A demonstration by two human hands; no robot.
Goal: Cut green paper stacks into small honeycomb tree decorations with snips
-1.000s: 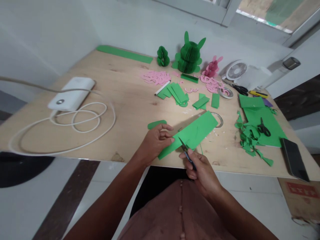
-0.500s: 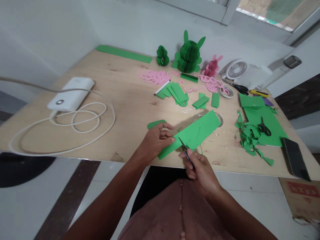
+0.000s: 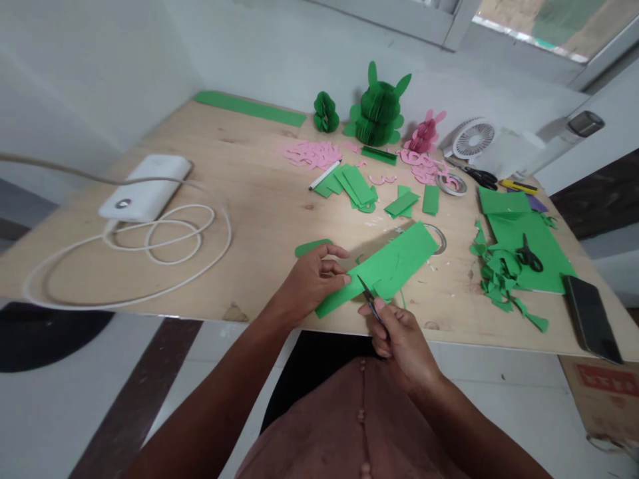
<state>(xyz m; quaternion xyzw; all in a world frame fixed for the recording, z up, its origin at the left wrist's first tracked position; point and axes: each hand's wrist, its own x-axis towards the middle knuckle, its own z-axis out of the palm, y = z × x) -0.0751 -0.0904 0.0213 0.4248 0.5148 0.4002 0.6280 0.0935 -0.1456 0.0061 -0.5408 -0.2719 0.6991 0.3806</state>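
My left hand [image 3: 317, 279] pinches a long strip of green paper [image 3: 399, 256] near its lower left end, just above the table's front edge. In my right hand [image 3: 397, 329] is a pair of scissors [image 3: 369, 296], its handles mostly hidden by the fingers. The blades lie at the strip's near side, where a cut runs in from the edge and a flap of paper stands apart. A rounded green paper piece [image 3: 312, 247] rests on the table just beyond my left hand.
Green slips [image 3: 355, 185] and pink scraps [image 3: 312, 154] lie farther back, before a green paper figure [image 3: 378, 113]. Green offcuts [image 3: 500, 269], small black scissors [image 3: 528, 254] and a phone [image 3: 592, 318] are at right. Left is a white power bank [image 3: 144, 189] with a coiled cable.
Both hands, the strip and the scissors keep nearly the same place. The whole view has shifted very slightly.
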